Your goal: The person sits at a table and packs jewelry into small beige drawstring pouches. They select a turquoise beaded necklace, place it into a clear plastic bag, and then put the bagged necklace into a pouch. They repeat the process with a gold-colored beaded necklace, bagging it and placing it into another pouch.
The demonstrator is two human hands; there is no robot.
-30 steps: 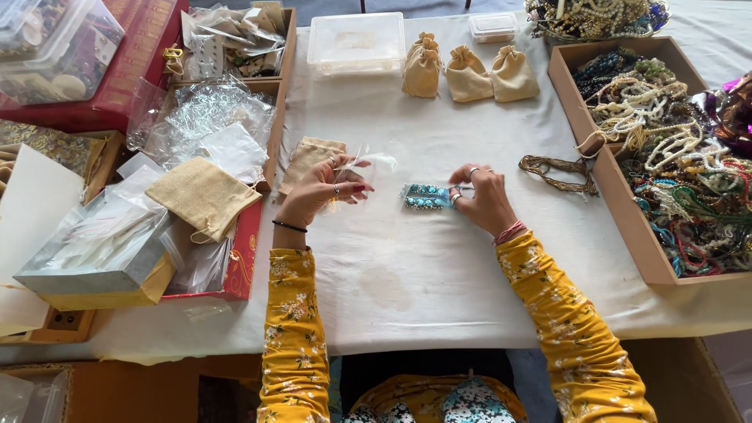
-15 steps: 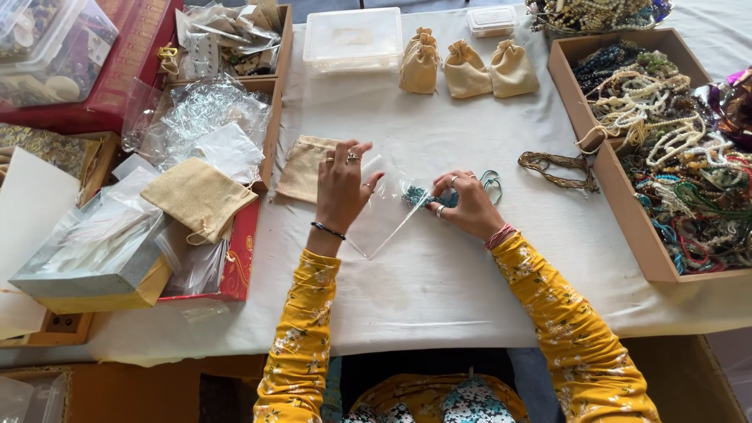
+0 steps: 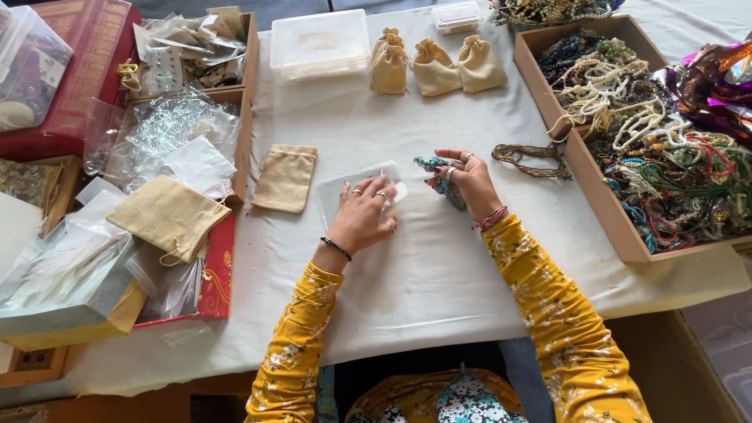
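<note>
The right hand pinches a blue bead piece in its fingers, not yet inside the clear bag. The left hand lies flat, fingers spread, pressing that bag on the white worktop. A tan pouch lies nearby.

Left hand flattens clear bag; right hand grips turquoise jewellery.

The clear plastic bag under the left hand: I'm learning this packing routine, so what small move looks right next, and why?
Probably lift the mouth of the clear plastic bag open with the left hand. That hand presses the bag flat on the white cloth, while the right hand holds a turquoise beaded piece just beside it, above the cloth. The bag looks closed and empty.
</note>
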